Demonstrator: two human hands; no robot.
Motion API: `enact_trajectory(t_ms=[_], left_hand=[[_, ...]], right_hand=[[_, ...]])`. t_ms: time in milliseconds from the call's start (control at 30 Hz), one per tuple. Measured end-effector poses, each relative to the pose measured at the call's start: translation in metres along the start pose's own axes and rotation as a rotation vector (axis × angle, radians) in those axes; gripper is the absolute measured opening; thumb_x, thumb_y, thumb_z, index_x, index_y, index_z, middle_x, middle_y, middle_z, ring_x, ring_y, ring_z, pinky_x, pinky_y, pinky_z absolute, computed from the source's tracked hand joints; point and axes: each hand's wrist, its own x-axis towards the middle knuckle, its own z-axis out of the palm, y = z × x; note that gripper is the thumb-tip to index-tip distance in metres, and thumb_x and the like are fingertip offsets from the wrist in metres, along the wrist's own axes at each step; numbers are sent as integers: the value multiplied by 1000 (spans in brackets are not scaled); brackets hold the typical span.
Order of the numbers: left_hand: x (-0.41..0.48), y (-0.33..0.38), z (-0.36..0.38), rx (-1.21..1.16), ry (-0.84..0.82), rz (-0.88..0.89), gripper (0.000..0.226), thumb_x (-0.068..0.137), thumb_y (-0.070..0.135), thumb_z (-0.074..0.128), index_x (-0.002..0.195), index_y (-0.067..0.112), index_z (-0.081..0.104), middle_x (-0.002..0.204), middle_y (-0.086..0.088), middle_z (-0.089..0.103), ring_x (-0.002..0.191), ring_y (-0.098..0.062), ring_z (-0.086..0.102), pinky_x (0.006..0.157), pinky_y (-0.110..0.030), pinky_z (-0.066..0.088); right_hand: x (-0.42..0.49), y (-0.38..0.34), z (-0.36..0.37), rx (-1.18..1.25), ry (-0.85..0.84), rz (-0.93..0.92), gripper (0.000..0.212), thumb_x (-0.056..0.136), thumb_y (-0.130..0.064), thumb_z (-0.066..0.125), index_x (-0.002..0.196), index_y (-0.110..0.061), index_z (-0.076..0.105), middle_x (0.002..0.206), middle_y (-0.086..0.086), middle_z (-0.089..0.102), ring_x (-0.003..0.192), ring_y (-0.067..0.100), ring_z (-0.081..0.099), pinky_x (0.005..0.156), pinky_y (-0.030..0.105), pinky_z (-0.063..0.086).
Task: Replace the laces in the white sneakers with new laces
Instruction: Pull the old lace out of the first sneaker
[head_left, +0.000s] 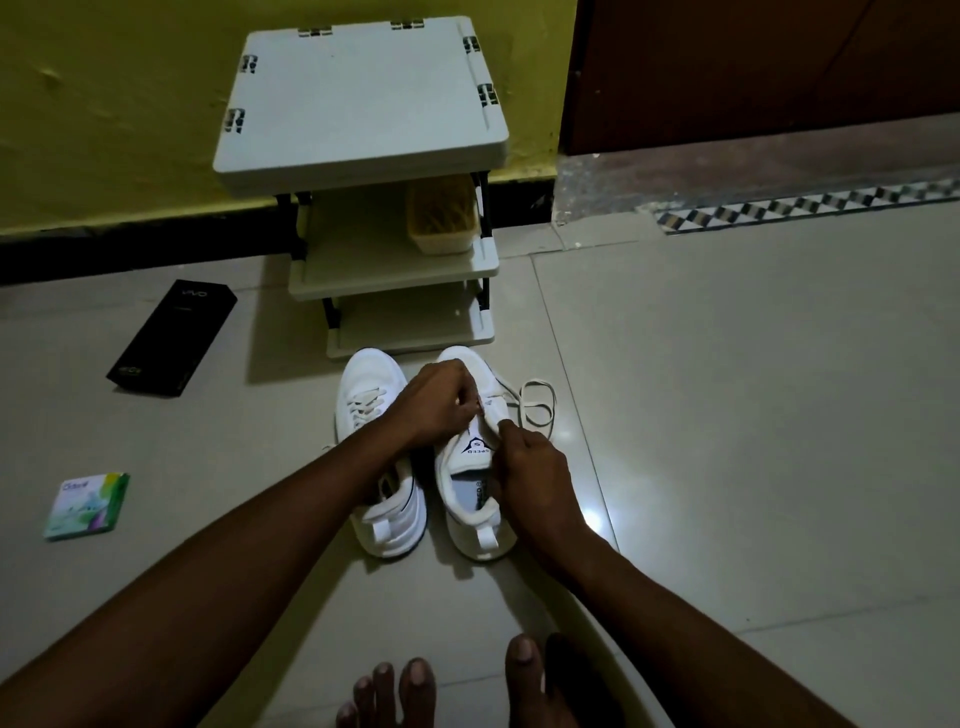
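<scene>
On the floor at 12 o'clock, right sneaker (475, 448), lace (539, 384) looks partly out | left hand (436, 405) grip pinches lace | right hand (535, 478) grip holds right sneaker | left sneaker (369, 384) at 9 o'clock, still laced

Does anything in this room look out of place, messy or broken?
Only small things. A white shoelace trails in a loose loop off the right-hand white sneaker onto the tiled floor, while the other sneaker is laced. A long black box lies askew on the floor, far left. Nothing looks spilled or damaged.
</scene>
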Motion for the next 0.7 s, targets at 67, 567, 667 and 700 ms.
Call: enact_trajectory(t_ms=[67, 567, 667, 700], left_hand=[[-1, -2, 0, -68, 57, -55, 9, 89, 13, 61, 82, 14, 67, 87, 7, 68, 90, -17, 65, 79, -33, 51], [-2, -1, -13, 144, -59, -27, 9, 91, 38, 68, 87, 31, 65, 96, 4, 68, 94, -19, 62, 69, -32, 42], [1, 7, -19, 256, -139, 72, 9, 93, 24, 65, 101, 23, 70, 104, 3, 62, 107, -20, 59, 74, -32, 42], [2, 10, -25, 299, -158, 108, 16, 93, 19, 64, 107, 21, 71, 107, 1, 60, 109, -20, 57, 77, -32, 43]], right_hand=[[0, 0, 0, 2, -2, -13, 40, 67, 4, 67, 106, 2, 62, 85, 22, 66, 75, 42, 63, 59, 36, 44], [-1, 0, 1, -21, -16, -10, 40, 70, 2, 68, 109, 1, 62, 89, 22, 66, 80, 41, 62, 62, 31, 36], [-1, -2, -3, -24, -13, -15, 40, 74, 0, 66, 114, 0, 61, 95, 23, 66, 84, 41, 62, 65, 32, 35], [-2, -2, -3, -21, -15, -12, 39, 74, 0, 66, 113, 0, 60, 95, 22, 66, 85, 40, 62, 65, 32, 35]])
